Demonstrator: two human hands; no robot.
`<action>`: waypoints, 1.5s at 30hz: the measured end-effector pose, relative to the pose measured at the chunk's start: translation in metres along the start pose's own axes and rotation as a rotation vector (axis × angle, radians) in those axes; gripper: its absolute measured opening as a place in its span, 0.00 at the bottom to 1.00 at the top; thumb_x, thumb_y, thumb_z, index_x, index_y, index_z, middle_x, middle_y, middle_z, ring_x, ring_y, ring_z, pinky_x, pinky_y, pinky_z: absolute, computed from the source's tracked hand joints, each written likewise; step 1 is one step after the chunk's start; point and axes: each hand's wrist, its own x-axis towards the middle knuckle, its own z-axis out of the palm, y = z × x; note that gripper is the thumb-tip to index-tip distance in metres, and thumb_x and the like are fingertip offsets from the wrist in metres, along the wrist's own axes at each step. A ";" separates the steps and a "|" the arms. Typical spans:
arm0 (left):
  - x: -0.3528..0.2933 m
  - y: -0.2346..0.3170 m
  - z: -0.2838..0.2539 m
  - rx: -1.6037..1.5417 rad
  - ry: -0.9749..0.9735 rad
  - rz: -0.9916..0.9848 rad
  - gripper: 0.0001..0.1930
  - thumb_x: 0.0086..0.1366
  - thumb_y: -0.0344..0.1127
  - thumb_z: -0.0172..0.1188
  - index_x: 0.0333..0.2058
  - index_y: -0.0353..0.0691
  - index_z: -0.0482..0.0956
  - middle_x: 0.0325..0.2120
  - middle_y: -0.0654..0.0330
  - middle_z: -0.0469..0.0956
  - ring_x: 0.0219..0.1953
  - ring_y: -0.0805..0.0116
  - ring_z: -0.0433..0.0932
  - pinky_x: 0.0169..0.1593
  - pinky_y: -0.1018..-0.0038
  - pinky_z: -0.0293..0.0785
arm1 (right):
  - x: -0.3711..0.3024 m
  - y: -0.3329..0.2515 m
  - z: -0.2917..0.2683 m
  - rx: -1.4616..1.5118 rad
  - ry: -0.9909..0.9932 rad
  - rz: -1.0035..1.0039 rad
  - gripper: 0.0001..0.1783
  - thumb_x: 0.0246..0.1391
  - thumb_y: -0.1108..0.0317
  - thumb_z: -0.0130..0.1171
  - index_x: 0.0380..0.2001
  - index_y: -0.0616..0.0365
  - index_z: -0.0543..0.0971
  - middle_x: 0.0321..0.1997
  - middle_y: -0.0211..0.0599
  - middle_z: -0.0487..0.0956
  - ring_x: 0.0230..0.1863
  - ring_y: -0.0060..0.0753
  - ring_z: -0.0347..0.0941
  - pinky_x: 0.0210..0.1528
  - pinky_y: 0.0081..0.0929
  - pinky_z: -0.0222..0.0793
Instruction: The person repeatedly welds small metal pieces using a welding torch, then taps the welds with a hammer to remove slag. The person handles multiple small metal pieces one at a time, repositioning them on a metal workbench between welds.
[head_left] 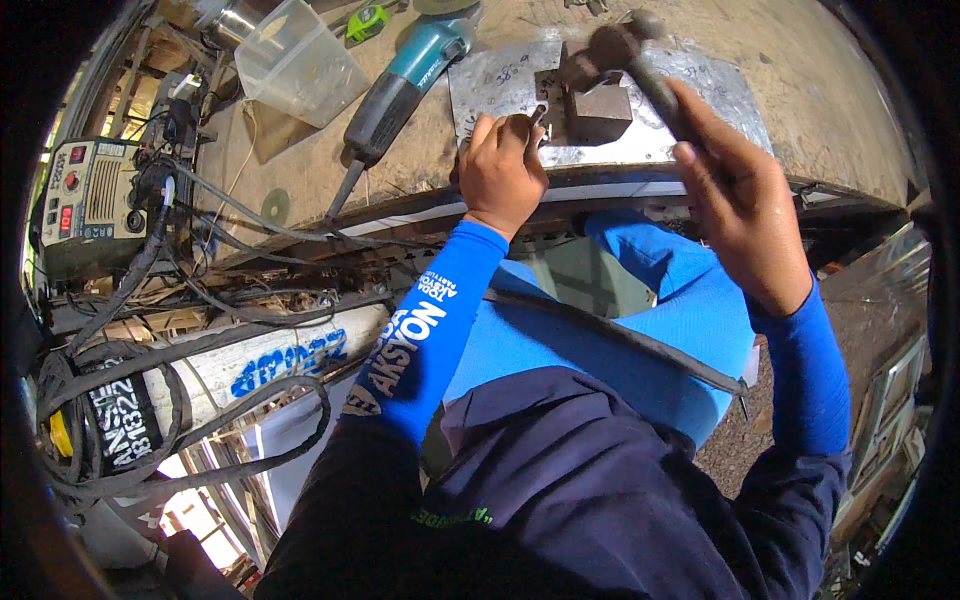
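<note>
Hammer gripped in the right hand, elbow bent; left hand pinching a small metal rod near the edge of the workbench. Decent open wood off right.

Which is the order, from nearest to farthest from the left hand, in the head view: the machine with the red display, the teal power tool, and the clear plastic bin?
From the left hand:
1. Teal power tool: just left of the hand.
2. Clear plastic bin: upper left, past the power tool.
3. Machine with the red display: far left.
</note>
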 end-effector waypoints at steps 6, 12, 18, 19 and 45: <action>0.000 0.000 0.005 -0.011 0.016 0.031 0.05 0.70 0.35 0.64 0.38 0.42 0.79 0.34 0.57 0.82 0.40 0.49 0.79 0.41 0.55 0.77 | 0.009 0.079 -0.054 -0.137 0.165 0.369 0.23 0.72 0.67 0.61 0.66 0.63 0.79 0.29 0.32 0.81 0.28 0.18 0.68 0.29 0.25 0.66; 0.001 0.002 0.004 0.018 0.011 0.021 0.05 0.70 0.34 0.64 0.40 0.41 0.80 0.34 0.57 0.83 0.40 0.48 0.79 0.41 0.55 0.77 | 0.039 0.171 -0.095 -0.767 0.371 0.228 0.23 0.63 0.70 0.63 0.61 0.59 0.82 0.50 0.61 0.86 0.53 0.61 0.84 0.54 0.48 0.78; 0.001 -0.002 -0.004 0.009 -0.040 0.002 0.06 0.71 0.33 0.63 0.43 0.40 0.80 0.35 0.55 0.83 0.40 0.48 0.79 0.42 0.54 0.76 | 0.001 0.163 -0.121 -0.693 0.275 0.185 0.22 0.64 0.70 0.64 0.60 0.58 0.83 0.58 0.58 0.84 0.60 0.54 0.83 0.62 0.40 0.76; 0.002 -0.002 -0.003 0.022 -0.047 0.012 0.06 0.71 0.33 0.63 0.43 0.40 0.80 0.35 0.55 0.83 0.40 0.48 0.79 0.42 0.54 0.76 | -0.026 0.160 -0.132 -0.669 0.321 0.188 0.20 0.65 0.70 0.64 0.59 0.58 0.83 0.58 0.56 0.84 0.60 0.51 0.83 0.62 0.38 0.76; 0.037 -0.016 -0.025 0.180 -0.275 0.276 0.15 0.66 0.27 0.66 0.51 0.39 0.85 0.32 0.53 0.80 0.37 0.49 0.77 0.43 0.56 0.75 | -0.393 0.220 -0.036 0.849 1.038 1.186 0.17 0.68 0.62 0.65 0.52 0.64 0.81 0.43 0.32 0.84 0.38 0.29 0.81 0.40 0.30 0.77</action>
